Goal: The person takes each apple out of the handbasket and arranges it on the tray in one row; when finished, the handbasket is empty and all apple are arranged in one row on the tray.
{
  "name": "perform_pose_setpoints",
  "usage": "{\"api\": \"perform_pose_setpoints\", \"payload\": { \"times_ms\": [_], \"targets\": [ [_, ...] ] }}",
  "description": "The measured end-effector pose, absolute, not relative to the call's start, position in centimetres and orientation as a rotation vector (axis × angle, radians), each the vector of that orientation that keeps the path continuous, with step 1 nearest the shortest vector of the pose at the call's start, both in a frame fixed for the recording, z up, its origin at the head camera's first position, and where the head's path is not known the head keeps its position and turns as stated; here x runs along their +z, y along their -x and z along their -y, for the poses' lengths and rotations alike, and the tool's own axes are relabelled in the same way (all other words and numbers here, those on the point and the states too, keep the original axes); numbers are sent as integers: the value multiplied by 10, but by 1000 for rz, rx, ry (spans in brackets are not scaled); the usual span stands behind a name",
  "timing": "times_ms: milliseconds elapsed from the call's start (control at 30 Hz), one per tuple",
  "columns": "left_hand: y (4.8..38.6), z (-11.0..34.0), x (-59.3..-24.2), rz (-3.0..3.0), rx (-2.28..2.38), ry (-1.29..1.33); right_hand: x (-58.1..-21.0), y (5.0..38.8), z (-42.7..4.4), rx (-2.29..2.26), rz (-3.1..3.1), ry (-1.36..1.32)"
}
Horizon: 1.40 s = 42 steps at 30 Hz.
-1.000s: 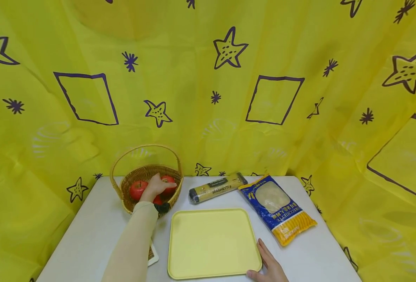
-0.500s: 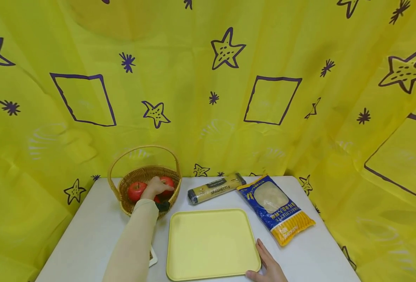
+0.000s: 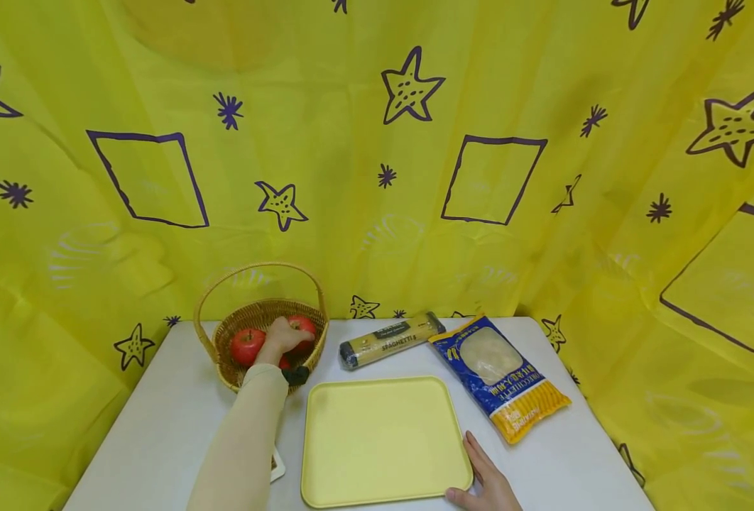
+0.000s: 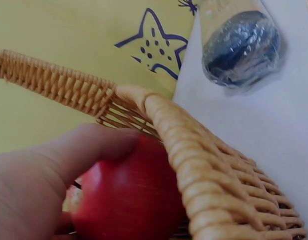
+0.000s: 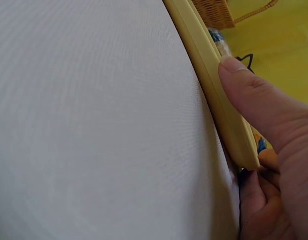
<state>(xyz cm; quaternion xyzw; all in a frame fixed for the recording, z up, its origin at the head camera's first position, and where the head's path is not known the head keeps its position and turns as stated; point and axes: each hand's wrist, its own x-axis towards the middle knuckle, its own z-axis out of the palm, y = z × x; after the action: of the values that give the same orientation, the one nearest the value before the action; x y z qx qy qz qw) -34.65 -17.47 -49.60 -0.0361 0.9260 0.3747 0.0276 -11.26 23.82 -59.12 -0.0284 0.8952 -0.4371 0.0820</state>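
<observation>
Inside the wicker basket [image 3: 268,309], my left hand [image 3: 276,339] grips a red apple [image 3: 303,326] at the right side. In the left wrist view, the thumb of my left hand [image 4: 49,170] lies over the apple [image 4: 134,195], close to the basket rim [image 4: 183,150]; the other fingers are mostly hidden. Another red apple [image 3: 247,346] lies left of the hand, and a bit of red shows below it. My right hand [image 3: 488,482] holds the yellow tray [image 3: 386,440] by its near right corner. In the right wrist view, its thumb [image 5: 253,90] presses the tray rim [image 5: 208,75].
A spaghetti pack [image 3: 392,341] lies behind the tray. The blue and orange pasta bag [image 3: 498,376] is at the right. A white-edged item [image 3: 277,466] is partly hidden by the left sleeve [image 3: 243,440]. A yellow patterned curtain [image 3: 351,142] hangs behind the table.
The left fingers have drawn in from a wider spread around the right-hand apple. My right hand stays at the tray corner, and the head view has shifted slightly.
</observation>
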Motion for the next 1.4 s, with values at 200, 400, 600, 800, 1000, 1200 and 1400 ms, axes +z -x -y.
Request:
{"api": "perform_pose_setpoints", "payload": {
  "times_ms": [200, 400, 600, 800, 1000, 1200, 1400],
  "targets": [
    [342, 173, -497, -2875, 1390, 190, -592, 113, -239, -1309, -2675, 89],
    [331, 169, -489, -2774, 1680, 201, -594, 113, -239, -1313, -2700, 97],
    [310, 163, -473, -2797, 1730, 173, -595, 111, -239, -1319, -2733, 104],
    [284, 151, -453, -2758, 1841, 50, -594, 110, -238, -1318, -2766, 135],
    [257, 133, -445, -2638, 1951, -118, -594, 110, -237, -1325, -2774, 153],
    [229, 105, -454, -2440, 2055, -315, -595, 111, -237, -1318, -2762, 97],
    [206, 82, -465, -2367, 2066, -427, -598, 111, -238, -1317, -2762, 89]
  ]
}}
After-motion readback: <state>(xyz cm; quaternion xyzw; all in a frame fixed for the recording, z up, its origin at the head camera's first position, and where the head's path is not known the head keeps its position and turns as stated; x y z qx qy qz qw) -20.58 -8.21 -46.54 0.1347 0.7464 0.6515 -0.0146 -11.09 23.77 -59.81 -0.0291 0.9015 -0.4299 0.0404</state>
